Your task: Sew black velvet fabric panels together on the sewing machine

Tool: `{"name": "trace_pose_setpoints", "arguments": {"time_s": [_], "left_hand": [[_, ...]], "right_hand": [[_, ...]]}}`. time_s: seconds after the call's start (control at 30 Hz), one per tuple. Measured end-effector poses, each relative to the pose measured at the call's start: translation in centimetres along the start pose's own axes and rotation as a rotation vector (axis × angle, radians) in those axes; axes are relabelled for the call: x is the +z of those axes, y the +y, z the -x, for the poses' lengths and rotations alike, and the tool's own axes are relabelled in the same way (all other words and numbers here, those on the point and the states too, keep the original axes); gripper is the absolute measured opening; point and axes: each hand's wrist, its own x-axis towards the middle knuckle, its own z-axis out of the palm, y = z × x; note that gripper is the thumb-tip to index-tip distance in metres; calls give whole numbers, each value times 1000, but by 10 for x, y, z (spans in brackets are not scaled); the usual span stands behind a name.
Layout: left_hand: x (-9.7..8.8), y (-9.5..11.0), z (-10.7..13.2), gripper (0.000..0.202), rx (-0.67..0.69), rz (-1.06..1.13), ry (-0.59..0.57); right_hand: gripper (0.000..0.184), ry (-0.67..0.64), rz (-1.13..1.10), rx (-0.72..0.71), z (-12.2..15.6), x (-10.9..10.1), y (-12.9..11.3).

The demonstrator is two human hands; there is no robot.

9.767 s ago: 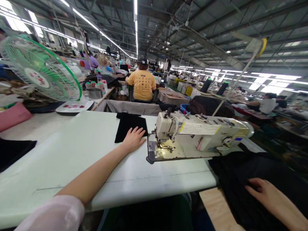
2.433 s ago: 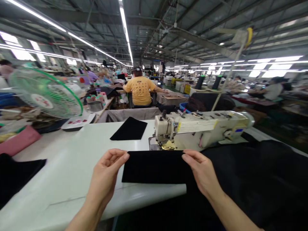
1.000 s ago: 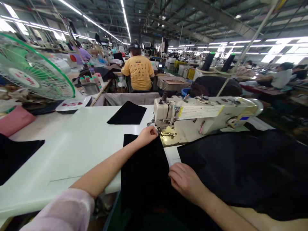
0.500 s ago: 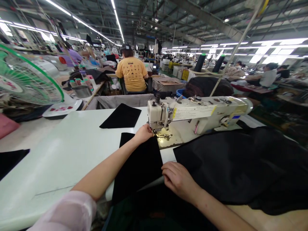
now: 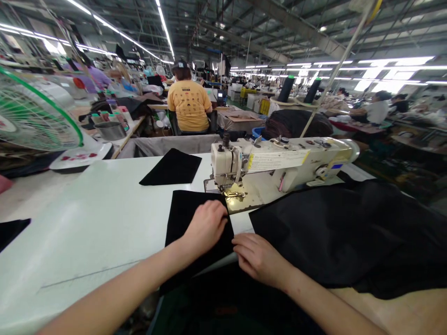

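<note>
A black fabric panel (image 5: 181, 215) lies on the white table in front of the sewing machine (image 5: 226, 167), its far right corner beside the presser foot. On top of it rests my left hand (image 5: 206, 224), fingers curled and closed at the panel's right edge, just below the needle area. My right hand (image 5: 259, 258) pinches the same edge nearer to me, thumb and fingertips together. The panel's near end drops over the table edge towards my lap. To the right of my right hand spreads a large black fabric piece (image 5: 335, 232).
Another black piece (image 5: 172, 167) lies behind the panel, left of the machine head. A green-rimmed fan (image 5: 75, 123) stands at the far left. Thread cones (image 5: 287, 89) rise behind the machine. A person in a yellow shirt (image 5: 189, 107) sits ahead, back turned.
My left hand has come back from beside the needle to the panel's right edge, nearer my right hand. My right hand stays at the edge. The view has shifted slightly.
</note>
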Motion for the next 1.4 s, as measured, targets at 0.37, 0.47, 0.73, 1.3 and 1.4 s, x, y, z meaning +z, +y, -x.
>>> {"name": "trace_pose_setpoints", "arguments": {"time_s": [0.37,0.47,0.73,1.3,1.4], "left_hand": [[19,-30,28,32,493,-169,-27],[16,-42,10,30,493,-145,2],[5,-68,-28,32,429,-69,-10],[17,-91,-48,50,83,-98,22],[13,-103,-53,51,13,-98,62]], "right_hand": [[20,-13,16,84,-35,8,30],[18,-29,74,105,-50,8,43],[19,-50,184,201,-82,14,68],[20,22,364,592,14,-39,14],[21,-13,340,583,36,-39,16]]}}
